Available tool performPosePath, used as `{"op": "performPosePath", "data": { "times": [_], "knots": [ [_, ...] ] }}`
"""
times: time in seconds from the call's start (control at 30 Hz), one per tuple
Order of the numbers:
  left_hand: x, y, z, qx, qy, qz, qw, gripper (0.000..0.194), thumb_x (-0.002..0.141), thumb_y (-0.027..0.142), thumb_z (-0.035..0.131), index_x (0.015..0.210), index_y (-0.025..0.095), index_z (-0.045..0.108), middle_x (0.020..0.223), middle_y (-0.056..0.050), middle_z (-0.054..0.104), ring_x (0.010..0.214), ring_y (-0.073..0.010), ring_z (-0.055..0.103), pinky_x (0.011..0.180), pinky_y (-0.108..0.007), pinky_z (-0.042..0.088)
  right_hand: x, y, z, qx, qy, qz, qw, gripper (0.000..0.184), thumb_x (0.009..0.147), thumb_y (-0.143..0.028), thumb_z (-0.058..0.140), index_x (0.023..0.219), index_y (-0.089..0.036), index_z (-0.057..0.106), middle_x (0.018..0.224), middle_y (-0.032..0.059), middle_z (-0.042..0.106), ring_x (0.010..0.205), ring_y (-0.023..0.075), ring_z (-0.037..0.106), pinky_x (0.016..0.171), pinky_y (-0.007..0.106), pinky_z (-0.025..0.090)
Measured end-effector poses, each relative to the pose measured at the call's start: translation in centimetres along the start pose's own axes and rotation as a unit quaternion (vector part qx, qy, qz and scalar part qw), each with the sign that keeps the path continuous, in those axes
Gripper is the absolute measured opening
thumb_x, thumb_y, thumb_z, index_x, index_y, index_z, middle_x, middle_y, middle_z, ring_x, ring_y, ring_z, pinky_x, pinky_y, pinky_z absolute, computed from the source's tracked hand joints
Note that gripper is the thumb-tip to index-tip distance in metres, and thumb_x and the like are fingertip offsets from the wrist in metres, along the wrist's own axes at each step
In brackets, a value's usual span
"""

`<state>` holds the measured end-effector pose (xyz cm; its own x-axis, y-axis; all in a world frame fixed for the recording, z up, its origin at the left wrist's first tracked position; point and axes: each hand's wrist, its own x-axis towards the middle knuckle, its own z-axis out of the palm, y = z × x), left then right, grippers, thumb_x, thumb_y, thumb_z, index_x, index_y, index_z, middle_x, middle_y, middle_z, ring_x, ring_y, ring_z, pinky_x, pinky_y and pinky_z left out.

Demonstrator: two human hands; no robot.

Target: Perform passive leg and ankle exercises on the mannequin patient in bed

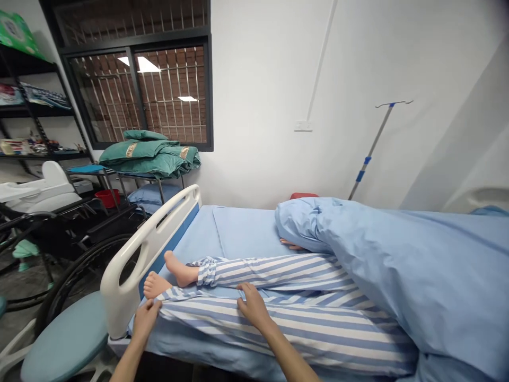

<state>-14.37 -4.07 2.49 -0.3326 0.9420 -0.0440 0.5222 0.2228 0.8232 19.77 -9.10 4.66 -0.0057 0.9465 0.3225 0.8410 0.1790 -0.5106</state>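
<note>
A figure in blue-and-white striped pyjama trousers lies on a hospital bed, bare feet toward the white footboard. My left hand pinches the hem of the nearer trouser leg at the ankle. My right hand grips the striped cloth of the same leg near the knee, fingers curled into the fabric. A light blue quilt is folded back over the upper body, which is hidden.
A wheelchair and a teal-seated chair stand left of the footboard. Folded green blankets lie on a trolley under the window. An IV pole leans by the wall. Shelves fill the far left.
</note>
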Motion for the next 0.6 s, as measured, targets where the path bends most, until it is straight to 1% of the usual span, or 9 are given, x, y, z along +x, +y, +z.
{"op": "performPosePath", "data": {
  "times": [0.07,0.1,0.17,0.2,0.27,0.37,0.43,0.5,0.6],
  "knots": [
    [0.1,-0.2,-1.5,0.046,0.044,-0.006,0.998,0.026,0.064,0.046,0.05,0.063,0.02,0.052,0.056,-0.001,0.057,0.063,-0.0215,0.057,0.058,-0.03,0.042,-0.6,1.1,-0.3,-0.015,0.004,0.003,1.0,0.032,0.07,-0.009,0.041,0.094,-0.02,0.059,0.097,0.0056,0.062,0.095,0.0183,0.055,0.084,0.026,0.04],
    [-0.1,-0.3,-1.9,0.071,0.069,-0.004,0.995,0.025,0.065,0.044,0.051,0.07,0.02,0.053,0.066,-0.003,0.061,0.07,-0.0231,0.059,0.062,-0.031,0.043,-1.0,1.5,-0.2,-0.021,0.003,0.004,1.0,0.031,0.071,-0.009,0.041,0.093,-0.02,0.06,0.096,0.0057,0.062,0.094,0.0182,0.056,0.083,0.026,0.04],
    [-0.9,-0.2,-1.9,0.119,0.105,0.011,0.987,0.029,0.066,0.042,0.051,0.083,0.019,0.053,0.082,-0.007,0.064,0.081,-0.0255,0.06,0.067,-0.032,0.044,-1.6,2.2,0.3,-0.033,-0.002,0.009,0.999,0.026,0.076,-0.011,0.04,0.091,-0.02,0.06,0.092,0.0058,0.063,0.091,0.0182,0.057,0.08,0.026,0.04],
    [-1.3,-0.1,-1.5,0.141,0.109,0.024,0.984,0.03,0.067,0.041,0.05,0.087,0.019,0.053,0.086,-0.008,0.064,0.083,-0.0261,0.06,0.068,-0.033,0.044,-1.9,2.5,0.6,-0.04,-0.005,0.012,0.999,0.025,0.079,-0.012,0.039,0.089,-0.02,0.06,0.09,0.0059,0.063,0.088,0.0183,0.057,0.078,0.026,0.04],
    [-2.2,0.7,-0.4,0.172,0.084,0.063,0.979,0.027,0.07,0.038,0.047,0.089,0.02,0.052,0.086,-0.008,0.064,0.084,-0.0254,0.06,0.069,-0.032,0.043,-2.3,2.7,1.2,-0.063,-0.008,0.013,0.998,0.024,0.083,-0.014,0.037,0.085,-0.02,0.059,0.085,0.0062,0.063,0.085,0.0191,0.057,0.075,0.027,0.039],
    [-2.6,2.9,2.1,0.172,0.023,0.114,0.978,0.021,0.073,0.031,0.043,0.088,0.021,0.055,0.086,-0.005,0.065,0.081,-0.0213,0.06,0.071,-0.03,0.042,-2.5,2.6,1.7,-0.103,-0.009,0.012,0.995,0.023,0.086,-0.016,0.036,0.082,-0.019,0.058,0.082,0.0066,0.062,0.081,0.0205,0.057,0.072,0.03,0.037],
    [-2.0,4.8,3.9,0.157,-0.006,0.147,0.977,0.02,0.074,0.027,0.042,0.086,0.02,0.057,0.087,-0.005,0.066,0.081,-0.0189,0.06,0.074,-0.028,0.042,-2.4,2.5,1.7,-0.117,-0.012,0.011,0.993,0.022,0.086,-0.016,0.036,0.081,-0.019,0.058,0.082,0.0067,0.062,0.081,0.021,0.056,0.07,0.03,0.036],
    [-1.0,6.8,5.8,0.15,-0.03,0.172,0.973,0.02,0.076,0.028,0.042,0.084,0.02,0.058,0.087,-0.005,0.067,0.083,-0.0185,0.06,0.076,-0.028,0.042,-2.3,2.4,1.6,-0.123,-0.013,0.008,0.992,0.021,0.086,-0.016,0.037,0.082,-0.019,0.057,0.082,0.0066,0.062,0.081,0.0213,0.056,0.07,0.031,0.036],
    [0.8,9.2,8.5,0.163,-0.044,0.153,0.974,0.027,0.079,0.031,0.041,0.091,0.017,0.06,0.095,-0.008,0.067,0.091,-0.0218,0.06,0.08,-0.03,0.041,-2.2,2.5,1.7,-0.13,-0.009,0.009,0.991,0.019,0.085,-0.015,0.039,0.081,-0.02,0.057,0.082,0.0066,0.061,0.081,0.022,0.056,0.07,0.032,0.035]
  ]
}}
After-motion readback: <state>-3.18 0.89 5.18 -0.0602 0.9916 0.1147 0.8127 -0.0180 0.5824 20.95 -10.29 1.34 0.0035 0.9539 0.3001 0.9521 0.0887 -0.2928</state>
